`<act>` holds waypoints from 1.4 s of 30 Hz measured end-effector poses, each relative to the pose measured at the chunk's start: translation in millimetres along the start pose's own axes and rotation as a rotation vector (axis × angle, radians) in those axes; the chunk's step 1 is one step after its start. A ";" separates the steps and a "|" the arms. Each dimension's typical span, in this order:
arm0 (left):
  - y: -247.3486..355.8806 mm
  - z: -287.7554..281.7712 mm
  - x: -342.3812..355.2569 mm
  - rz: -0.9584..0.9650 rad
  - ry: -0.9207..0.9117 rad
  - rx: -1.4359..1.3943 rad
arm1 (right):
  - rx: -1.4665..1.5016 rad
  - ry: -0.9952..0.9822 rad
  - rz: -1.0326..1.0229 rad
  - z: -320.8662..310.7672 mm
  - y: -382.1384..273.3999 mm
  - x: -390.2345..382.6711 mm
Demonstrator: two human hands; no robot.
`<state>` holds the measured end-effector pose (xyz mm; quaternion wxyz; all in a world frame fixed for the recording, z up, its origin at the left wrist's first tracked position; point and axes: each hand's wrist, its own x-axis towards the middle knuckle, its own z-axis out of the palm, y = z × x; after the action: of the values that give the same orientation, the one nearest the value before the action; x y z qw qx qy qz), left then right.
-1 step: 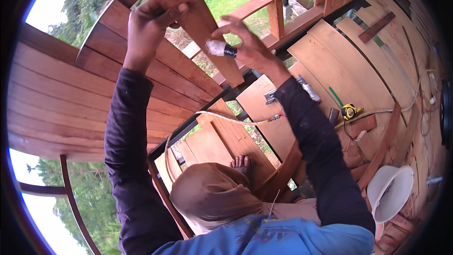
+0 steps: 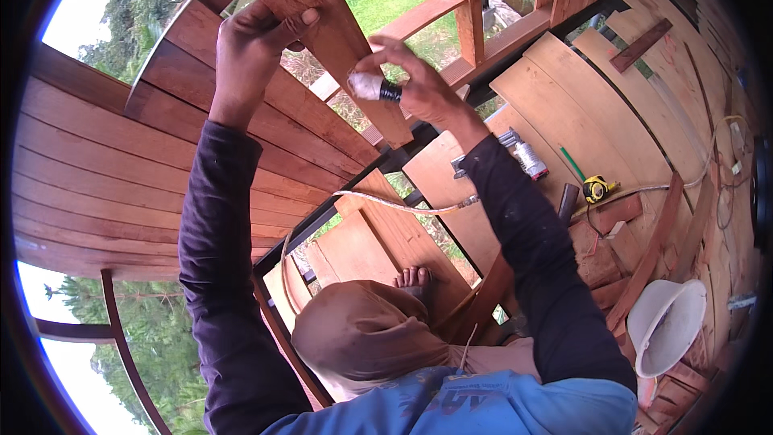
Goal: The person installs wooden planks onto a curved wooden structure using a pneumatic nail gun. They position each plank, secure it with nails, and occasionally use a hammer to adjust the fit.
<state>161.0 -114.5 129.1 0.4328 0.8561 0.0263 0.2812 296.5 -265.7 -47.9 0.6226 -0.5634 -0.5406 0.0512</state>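
Note:
A long reddish-brown wooden board (image 2: pixel 334 36) slants from the top edge down to the black frame. Near its upper part my left hand (image 2: pixel 256 42) grips the left edge, thumb pressed on the face. My right hand (image 2: pixel 427 84) is beside the board's lower right edge, fingers apart. A white wrap with a black band (image 2: pixel 370 85) covers what looks like its thumb; whether the fingertips touch the board I cannot tell. Under my right forearm lies a metal air tool (image 2: pixel 527 159), partly hidden, with a pale hose (image 2: pixel 394 200) beside it.
Curved wooden slats (image 2: pixel 105 169) form a wall on the left. At right on the planks are a yellow tape measure (image 2: pixel 596 188), a green pencil (image 2: pixel 572 163), wood offcuts and a white bucket (image 2: pixel 667 326). Gaps between planks show ground below. My bare foot (image 2: pixel 413 278) rests on a plank.
My right hand and forearm have shifted slightly left, uncovering more of the air tool. The left hand keeps its hold on the board.

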 end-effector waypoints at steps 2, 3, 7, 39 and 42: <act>-7.7 1.0 -4.8 0.003 0.019 -0.067 | 0.285 -0.018 0.056 22.2 23.7 -1.4; -11.9 -5.0 -8.1 -0.011 0.032 -0.016 | 0.444 0.009 0.166 37.0 19.9 -3.1; -31.3 -12.5 -14.6 -0.052 0.036 0.159 | 0.427 0.145 0.327 67.2 20.0 2.9; -53.5 -42.0 31.7 0.796 -0.584 1.726 | 0.689 0.170 0.527 110.1 69.1 38.6; -46.8 -36.8 36.8 0.792 -0.547 1.811 | 0.669 0.193 0.514 110.1 73.2 40.0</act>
<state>182.7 -48.0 127.7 -0.5087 0.8436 -0.1556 0.0736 272.5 -141.2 -102.8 0.7856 -0.4492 -0.2758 0.3240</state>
